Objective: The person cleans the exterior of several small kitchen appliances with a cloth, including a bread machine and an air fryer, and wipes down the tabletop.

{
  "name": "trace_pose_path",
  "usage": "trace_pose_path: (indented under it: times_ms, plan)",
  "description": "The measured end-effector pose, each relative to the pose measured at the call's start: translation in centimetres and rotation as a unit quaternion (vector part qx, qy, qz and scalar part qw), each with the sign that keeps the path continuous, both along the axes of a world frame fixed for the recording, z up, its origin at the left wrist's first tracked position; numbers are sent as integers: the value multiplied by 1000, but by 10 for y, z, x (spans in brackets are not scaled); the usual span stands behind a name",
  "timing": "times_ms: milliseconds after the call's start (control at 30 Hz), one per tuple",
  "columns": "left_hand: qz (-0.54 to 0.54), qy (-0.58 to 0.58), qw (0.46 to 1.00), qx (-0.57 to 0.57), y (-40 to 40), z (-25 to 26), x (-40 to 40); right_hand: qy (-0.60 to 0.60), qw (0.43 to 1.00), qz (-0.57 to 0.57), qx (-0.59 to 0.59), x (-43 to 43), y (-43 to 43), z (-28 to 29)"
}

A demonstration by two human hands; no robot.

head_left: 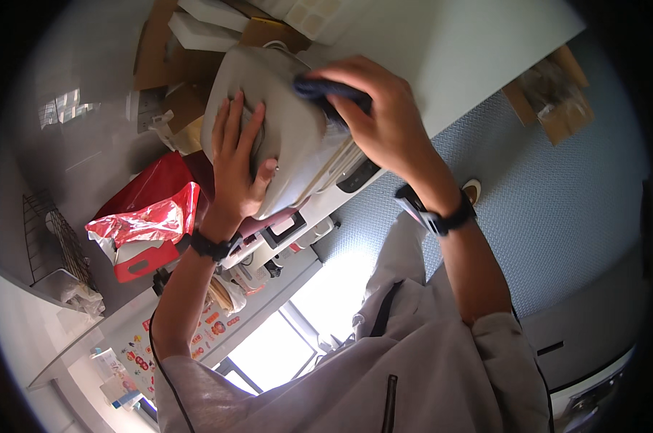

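Note:
A light grey countertop appliance (297,135) with a rounded lid stands before me; it could be a cooker, though its kind is not certain. On its lid my left hand (230,162) lies flat with fingers spread, over a recess that it partly hides. My right hand (386,108) grips a bunched dark blue cloth (322,91) and presses it to the lid's right edge. Below that edge, a dark control panel (359,176) shows at the appliance's lower front. Part of the cloth is hidden within my fingers.
The white counter (456,48) runs up to the right. Left of the appliance are a red glossy bag (156,216) and a wire rack (61,238); cardboard (167,54) and white foam blocks (205,32) lie behind. An open cardboard box (554,94) sits on the textured floor (548,200).

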State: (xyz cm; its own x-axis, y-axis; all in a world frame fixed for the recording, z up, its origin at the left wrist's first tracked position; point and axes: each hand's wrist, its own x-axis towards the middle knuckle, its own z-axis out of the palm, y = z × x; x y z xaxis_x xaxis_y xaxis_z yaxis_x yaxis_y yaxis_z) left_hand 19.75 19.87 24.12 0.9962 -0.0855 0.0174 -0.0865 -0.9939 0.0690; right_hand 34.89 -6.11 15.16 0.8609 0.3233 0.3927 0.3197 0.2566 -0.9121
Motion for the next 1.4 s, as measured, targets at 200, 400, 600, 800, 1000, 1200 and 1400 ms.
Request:
trace_pose_path:
  times_ms: [200, 400, 600, 800, 1000, 1200, 1400]
  plan:
    - [2, 8, 1000, -5, -12, 10, -20, 49, 995, 80, -35, -9, -33, 10]
    - [-19, 14, 1000, -5, -19, 15, -18, -61, 991, 83, -84, 81, 66, 0]
    - [-8, 11, 1000, -12, -23, 14, -30, -65, 987, 119, -82, 63, 47, -6]
    - [-23, 6, 1000, -3, -23, 16, -36, -29, 980, 162, -113, 45, 10, 4]
    - [-14, 16, 1000, -12, -16, 7, -29, -75, 983, 136, -95, 88, 70, -2]
    - [18, 23, 999, -12, -19, 5, -32, -80, 958, 225, -158, 49, -43, 8]
    - [13, 20, 1000, -8, -24, 5, -22, -172, 944, 155, -233, 78, -28, 6]
